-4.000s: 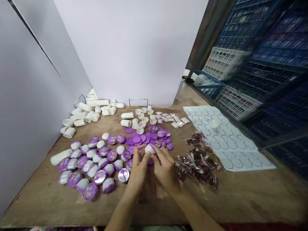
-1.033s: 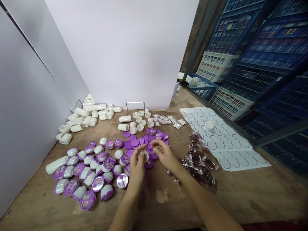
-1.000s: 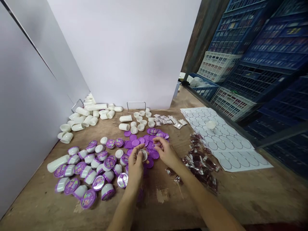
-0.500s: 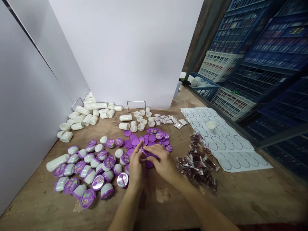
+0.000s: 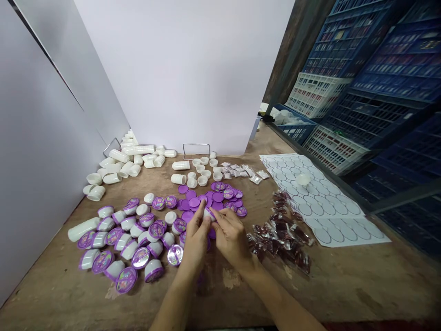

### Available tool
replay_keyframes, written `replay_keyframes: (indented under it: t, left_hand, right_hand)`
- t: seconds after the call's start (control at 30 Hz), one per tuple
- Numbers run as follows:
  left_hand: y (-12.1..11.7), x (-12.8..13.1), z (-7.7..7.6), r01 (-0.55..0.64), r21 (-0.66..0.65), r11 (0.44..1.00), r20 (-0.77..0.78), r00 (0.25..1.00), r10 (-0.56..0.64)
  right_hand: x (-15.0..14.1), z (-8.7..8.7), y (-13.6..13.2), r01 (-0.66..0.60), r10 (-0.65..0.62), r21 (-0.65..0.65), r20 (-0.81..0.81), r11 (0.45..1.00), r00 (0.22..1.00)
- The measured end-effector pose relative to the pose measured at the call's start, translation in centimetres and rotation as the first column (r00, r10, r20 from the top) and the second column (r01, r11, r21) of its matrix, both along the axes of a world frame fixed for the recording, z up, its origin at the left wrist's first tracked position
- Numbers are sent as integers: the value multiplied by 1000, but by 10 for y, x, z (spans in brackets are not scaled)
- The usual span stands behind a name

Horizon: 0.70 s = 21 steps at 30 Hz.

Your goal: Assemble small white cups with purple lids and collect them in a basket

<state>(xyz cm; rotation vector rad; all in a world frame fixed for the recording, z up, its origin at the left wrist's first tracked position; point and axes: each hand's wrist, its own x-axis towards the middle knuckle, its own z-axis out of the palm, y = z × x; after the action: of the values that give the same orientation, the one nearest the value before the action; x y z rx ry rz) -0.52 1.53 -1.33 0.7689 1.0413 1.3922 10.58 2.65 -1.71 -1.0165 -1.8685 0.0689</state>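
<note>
Between my two hands is a small white cup with a purple lid (image 5: 208,214), tilted so its white side shows. My left hand (image 5: 197,232) closes round it from the left, thumb against the cup. The fingers of my right hand (image 5: 230,233) press at the lid's edge from the right. Just beyond my hands lie loose purple lids (image 5: 194,202), some with printed tops. To the left, many lidded cups (image 5: 141,259) lie scattered, some upside down or on their sides.
Open white cups (image 5: 206,174) stand at the back, near small pale sachets (image 5: 237,171). Stacked white cups (image 5: 119,156) lie back left. Dark red sachets (image 5: 284,234) sit right, beside a sheet of printed circles (image 5: 310,197). Crates (image 5: 374,110) tower at right; a white panel (image 5: 186,78) rises behind.
The cup has been turned in my hands, so its white side now shows below the lid. My right hand has drawn in its fingers and shifted slightly lower.
</note>
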Motion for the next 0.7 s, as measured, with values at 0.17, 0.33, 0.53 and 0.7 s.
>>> replay_keyframes:
  t: [0.17, 0.33, 0.53, 0.7]
  left_hand:
    - [-1, -5, 14, 5, 21, 1000, -132, 991, -3]
    - [-2, 6, 21, -64, 37, 997, -117, 991, 68]
    - [-13, 12, 18, -191, 166, 967, -313, 920, 236]
    - [-16, 8, 16, -203, 198, 959, -343, 902, 262]
  right_hand:
    - [-4, 6, -4, -33, 31, -70, -22, 997, 999]
    - [-6, 9, -4, 46, -49, -79, -44, 996, 998]
    - [-11, 12, -9, 136, -152, -104, -176, 985, 973]
    - [-19, 15, -14, 90, -106, -97, -170, 991, 980]
